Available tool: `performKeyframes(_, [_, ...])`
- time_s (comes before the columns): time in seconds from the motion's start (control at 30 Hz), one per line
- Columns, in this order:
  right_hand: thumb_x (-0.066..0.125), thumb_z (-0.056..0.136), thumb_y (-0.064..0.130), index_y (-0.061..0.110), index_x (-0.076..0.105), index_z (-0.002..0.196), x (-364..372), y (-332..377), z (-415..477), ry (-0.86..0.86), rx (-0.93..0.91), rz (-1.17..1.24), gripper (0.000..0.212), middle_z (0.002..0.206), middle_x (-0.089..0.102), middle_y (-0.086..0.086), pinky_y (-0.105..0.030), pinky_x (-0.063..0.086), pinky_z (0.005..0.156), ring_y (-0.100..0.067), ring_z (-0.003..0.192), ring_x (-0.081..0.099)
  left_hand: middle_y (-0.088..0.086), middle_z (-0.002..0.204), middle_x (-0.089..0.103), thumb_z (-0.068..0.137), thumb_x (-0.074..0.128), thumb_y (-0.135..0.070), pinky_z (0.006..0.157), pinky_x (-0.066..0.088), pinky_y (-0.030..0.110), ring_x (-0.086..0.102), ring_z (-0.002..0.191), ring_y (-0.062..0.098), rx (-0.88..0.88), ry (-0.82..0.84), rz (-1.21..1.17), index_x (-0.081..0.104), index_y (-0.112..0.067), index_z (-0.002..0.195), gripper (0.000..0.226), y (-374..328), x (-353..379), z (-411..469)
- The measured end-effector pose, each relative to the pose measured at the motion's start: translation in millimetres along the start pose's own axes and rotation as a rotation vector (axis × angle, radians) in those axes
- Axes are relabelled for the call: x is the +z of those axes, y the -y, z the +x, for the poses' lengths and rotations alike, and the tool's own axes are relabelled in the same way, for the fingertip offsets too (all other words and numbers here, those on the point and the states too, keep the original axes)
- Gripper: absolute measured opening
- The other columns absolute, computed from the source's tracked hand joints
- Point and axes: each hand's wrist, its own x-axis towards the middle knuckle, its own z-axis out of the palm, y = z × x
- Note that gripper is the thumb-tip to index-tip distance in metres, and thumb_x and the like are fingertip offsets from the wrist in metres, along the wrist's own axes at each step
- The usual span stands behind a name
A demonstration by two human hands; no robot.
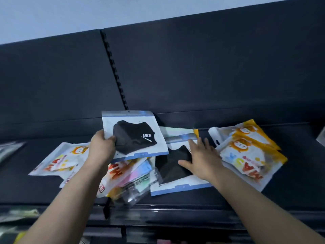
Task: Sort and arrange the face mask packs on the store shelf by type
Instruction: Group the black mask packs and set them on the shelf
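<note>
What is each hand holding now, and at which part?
The left hand grips the UKE black mask pack at its left edge, thumb on the front. The right hand holds nothing; it rests flat on a second black pack.

Dark back panel (211,67), slotted upright (114,67)
</note>
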Motion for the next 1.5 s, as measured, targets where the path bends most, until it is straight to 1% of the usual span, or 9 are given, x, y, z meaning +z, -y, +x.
performKeyframes(0.23, [0.049, 0.080, 0.071, 0.021, 0.023, 0.145, -3, -2, 14, 0.009, 0.112, -0.008, 0.086, 0.131, 0.051, -0.006, -0.047, 0.031, 0.108, -0.026, 0.123, 0.046, 0.014, 0.098, 0.067, 0.093, 0.046, -0.004, 0.068, 0.050, 0.033, 0.063, 0.086, 0.030, 0.004, 0.068, 0.033, 0.058, -0.006, 0.104, 0.016, 8, -3, -4])
performKeyframes(0.47, [0.072, 0.077, 0.047, 0.029, 0.024, 0.145, -19, -5, 1, -0.197, 0.092, 0.272, 0.085, 0.135, 0.037, -0.006, -0.037, 0.042, 0.095, -0.025, 0.120, 0.048, 0.011, 0.103, 0.068, 0.094, 0.048, -0.006, 0.088, 0.053, 0.051, 0.064, 0.096, 0.033, 0.047, 0.108, -0.021, 0.058, -0.010, 0.112, 0.021, -4, 15, -3])
performKeyframes(0.63, [0.074, 0.078, 0.035, 0.034, 0.028, 0.146, -41, -7, 3, -0.339, 0.086, 0.523, 0.081, 0.135, 0.037, -0.003, -0.031, 0.038, 0.094, -0.022, 0.120, 0.046, 0.005, 0.102, 0.066, 0.095, 0.047, -0.003, 0.087, 0.051, 0.042, 0.062, 0.096, 0.027, 0.073, 0.080, -0.141, 0.055, -0.015, 0.108, 0.019, -9, 18, -1])
performKeyframes(0.77, [0.070, 0.083, 0.027, 0.027, 0.037, 0.143, -62, 11, 10, -0.608, 0.098, 0.587, 0.068, 0.133, 0.039, -0.004, -0.029, 0.038, 0.089, -0.020, 0.109, 0.051, 0.000, 0.117, 0.061, 0.096, 0.046, -0.002, 0.080, 0.050, 0.025, 0.059, 0.098, 0.017, 0.103, 0.014, -0.210, 0.047, -0.019, 0.132, 0.040, -7, 1, -1])
performKeyframes(0.87, [0.067, 0.086, 0.021, 0.022, 0.040, 0.142, -67, 35, 18, -0.676, 0.031, 0.542, 0.062, 0.127, 0.040, -0.007, -0.025, 0.036, 0.079, -0.017, 0.087, 0.048, -0.009, 0.119, 0.055, 0.096, 0.042, 0.002, 0.071, 0.044, 0.013, 0.056, 0.101, 0.009, 0.149, -0.043, -0.247, 0.038, -0.022, 0.141, 0.051, -2, -25, 2])
performKeyframes(1.07, [0.058, 0.092, 0.012, 0.025, 0.036, 0.144, -58, 102, 33, -0.683, 0.000, 0.556, 0.058, 0.126, 0.040, -0.009, -0.028, 0.037, 0.081, -0.017, 0.082, 0.046, -0.010, 0.115, 0.059, 0.093, 0.042, 0.003, 0.082, 0.047, 0.024, 0.059, 0.100, 0.008, 0.137, -0.184, -0.239, 0.042, -0.027, 0.139, 0.054, 31, -101, 20])
performKeyframes(1.23, [0.058, 0.084, 0.002, 0.026, 0.035, 0.142, -65, 174, 46, -0.820, -0.071, 0.160, 0.067, 0.124, 0.040, -0.015, -0.042, 0.042, 0.078, -0.034, 0.074, 0.048, -0.011, 0.119, 0.055, 0.095, 0.043, 0.000, 0.083, 0.042, 0.023, 0.055, 0.104, 0.009, 0.105, -0.317, -0.203, 0.041, -0.026, 0.141, 0.053, 70, -176, 50])
performKeyframes(1.37, [0.053, 0.091, 0.008, 0.028, 0.034, 0.143, -64, 237, 58, -0.861, 0.027, 0.399, 0.058, 0.128, 0.038, -0.015, -0.046, 0.045, 0.086, -0.037, 0.094, 0.055, -0.007, 0.117, 0.058, 0.095, 0.043, -0.002, 0.084, 0.046, 0.028, 0.058, 0.101, 0.013, 0.101, -0.341, -0.204, 0.039, -0.028, 0.140, 0.052, 99, -234, 90])
performKeyframes(1.5, [0.053, 0.091, 0.008, 0.022, 0.038, 0.144, -26, 322, 65, -0.854, -0.196, 0.492, 0.057, 0.121, 0.042, -0.016, -0.033, 0.042, 0.081, -0.027, 0.082, 0.051, -0.003, 0.117, 0.062, 0.093, 0.044, -0.005, 0.090, 0.051, 0.037, 0.062, 0.100, 0.018, 0.075, -0.312, -0.150, 0.039, -0.031, 0.139, 0.053, 128, -284, 134])
